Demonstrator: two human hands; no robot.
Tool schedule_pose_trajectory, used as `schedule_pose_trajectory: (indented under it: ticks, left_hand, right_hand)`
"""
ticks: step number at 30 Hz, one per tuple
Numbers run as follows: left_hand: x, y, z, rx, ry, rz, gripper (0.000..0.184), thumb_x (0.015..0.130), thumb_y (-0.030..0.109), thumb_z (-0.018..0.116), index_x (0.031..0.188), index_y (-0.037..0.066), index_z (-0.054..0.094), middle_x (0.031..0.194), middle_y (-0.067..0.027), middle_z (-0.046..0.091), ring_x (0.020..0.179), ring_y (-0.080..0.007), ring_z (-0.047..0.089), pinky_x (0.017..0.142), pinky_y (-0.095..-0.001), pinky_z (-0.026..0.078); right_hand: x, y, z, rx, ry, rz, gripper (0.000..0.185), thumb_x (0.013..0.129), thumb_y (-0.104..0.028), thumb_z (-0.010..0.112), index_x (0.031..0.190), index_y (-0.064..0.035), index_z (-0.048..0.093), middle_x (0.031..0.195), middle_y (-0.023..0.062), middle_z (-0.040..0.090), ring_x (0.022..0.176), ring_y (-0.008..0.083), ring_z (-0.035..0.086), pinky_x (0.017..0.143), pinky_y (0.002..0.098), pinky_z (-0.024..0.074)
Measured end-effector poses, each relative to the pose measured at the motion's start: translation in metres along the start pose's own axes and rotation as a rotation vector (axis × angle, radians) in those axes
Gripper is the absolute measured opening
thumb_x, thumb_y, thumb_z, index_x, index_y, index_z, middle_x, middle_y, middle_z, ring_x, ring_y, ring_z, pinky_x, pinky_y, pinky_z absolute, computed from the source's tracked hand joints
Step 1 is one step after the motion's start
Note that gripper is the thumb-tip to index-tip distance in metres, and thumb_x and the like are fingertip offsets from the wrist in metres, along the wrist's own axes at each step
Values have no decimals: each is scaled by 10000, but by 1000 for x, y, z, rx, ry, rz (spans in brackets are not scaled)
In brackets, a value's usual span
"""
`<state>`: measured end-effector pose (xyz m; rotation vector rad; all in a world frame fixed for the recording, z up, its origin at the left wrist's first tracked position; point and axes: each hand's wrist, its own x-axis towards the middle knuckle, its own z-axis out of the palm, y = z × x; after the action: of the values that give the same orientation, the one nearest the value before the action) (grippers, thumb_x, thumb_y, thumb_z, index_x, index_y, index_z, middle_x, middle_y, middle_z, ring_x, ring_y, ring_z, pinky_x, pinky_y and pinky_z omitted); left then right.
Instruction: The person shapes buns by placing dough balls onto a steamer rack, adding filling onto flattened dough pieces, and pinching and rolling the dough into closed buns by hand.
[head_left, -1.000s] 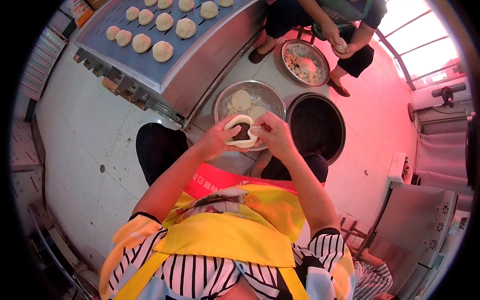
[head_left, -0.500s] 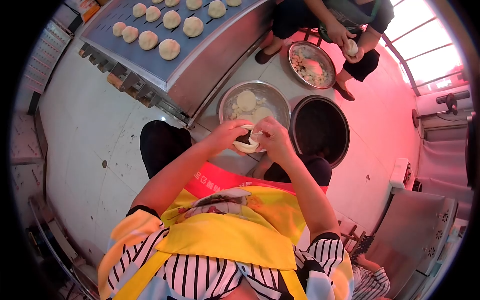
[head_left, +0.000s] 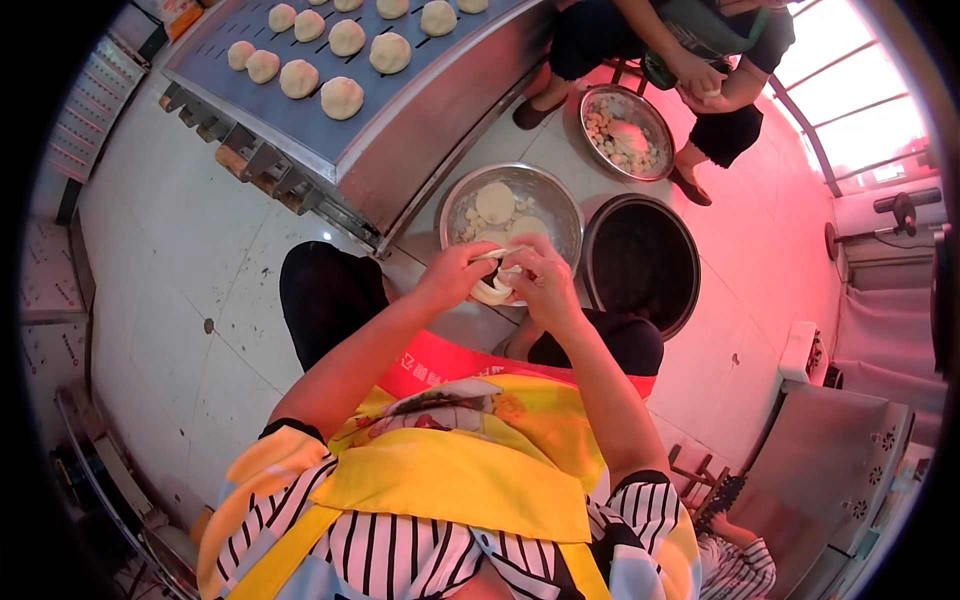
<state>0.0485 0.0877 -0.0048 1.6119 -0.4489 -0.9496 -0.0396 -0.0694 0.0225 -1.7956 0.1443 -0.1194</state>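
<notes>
My left hand [head_left: 452, 274] is wrapped round the left side of a dough wrapper [head_left: 491, 291] with dark filling showing in its narrow opening. On the wrapper's right edge, the fingers of my right hand [head_left: 541, 279] pinch the pale dough into folds. Both hands are over the near rim of a steel bowl [head_left: 568, 200], which holds a flat dough round [head_left: 495, 203], another one partly covered by my right hand, and small dough pieces.
A large black tub [head_left: 693, 262] stands right of the bowl. Rows of round buns [head_left: 342, 98] sit on a blue-grey surface [head_left: 240, 95] at upper left. Across from me, a seated person's hands [head_left: 705, 88] hold dough near a second bowl [head_left: 583, 135] of dough pieces.
The dough opening has narrowed as my right fingers gathered its edge. The view has shifted, so the surroundings appear slightly further right. The other person's hands have closed more round their dough.
</notes>
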Motion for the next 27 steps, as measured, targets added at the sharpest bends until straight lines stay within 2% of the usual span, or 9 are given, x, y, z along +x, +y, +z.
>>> schedule_pose_trajectory:
  ticks: [1,4,7,10,13,16,19,22,27]
  left_hand:
    - [2,-2,-1,78,-41,5,365,921,218,552,1254,68,545,988,-32,636,796,-81,605,556,-223,495]
    - [-2,1,11,-154,132,5,372,924,220,549,1267,80,518,1046,-42,616,886,-103,602,631,-240,517]
    - [-15,17,32,-664,250,-171,368,924,207,542,1272,94,499,1111,-58,586,978,-148,597,723,-302,552]
    - [-10,0,29,-756,180,-63,343,922,183,534,1251,86,513,1143,-74,569,998,-196,609,775,-383,572]
    - [-18,10,18,-761,59,-85,341,922,166,524,1247,62,511,1132,-83,575,1011,-210,609,776,-416,580]
    - [-21,14,16,-639,7,-91,333,927,166,515,1239,49,512,1127,-90,577,997,-211,614,755,-414,584]
    - [-24,16,11,-577,-80,-122,335,932,171,511,1242,46,509,1123,-92,579,994,-213,615,757,-408,584]
    - [-24,23,5,-476,-146,-106,331,935,180,513,1235,43,511,1120,-92,579,997,-210,611,754,-397,584]
    - [-26,13,18,-543,92,-87,326,931,189,526,1221,43,516,1111,-84,579,998,-187,603,767,-361,571]
  right_hand:
    - [0,2,0,24,0,-14,96,767,27,666,857,31,632,878,59,531,638,102,569,526,230,534]
    - [-1,3,-1,9,110,167,161,761,28,676,909,24,613,906,60,546,635,95,571,506,225,529]
    - [5,1,5,160,273,228,255,757,20,688,987,16,580,916,59,552,606,87,560,490,223,521]
    - [-1,-15,4,-40,125,177,352,733,-36,712,1043,18,554,876,75,560,592,123,550,487,261,485]
    - [-5,-22,-9,-205,173,27,298,733,-47,718,989,18,580,891,78,559,582,117,531,497,256,455]
    - [-6,-13,-10,-67,-28,153,209,741,-42,709,907,11,596,913,70,554,591,113,525,511,261,443]
    - [-10,-11,-5,-36,6,-45,136,758,-37,693,840,6,593,876,63,549,608,112,538,503,259,439]
    - [-11,-11,0,-9,22,-51,121,774,-35,678,834,3,580,817,56,543,626,126,549,517,275,447]
    - [-10,-3,4,-232,151,-2,124,783,-49,673,864,4,595,809,97,560,646,199,568,586,313,470]
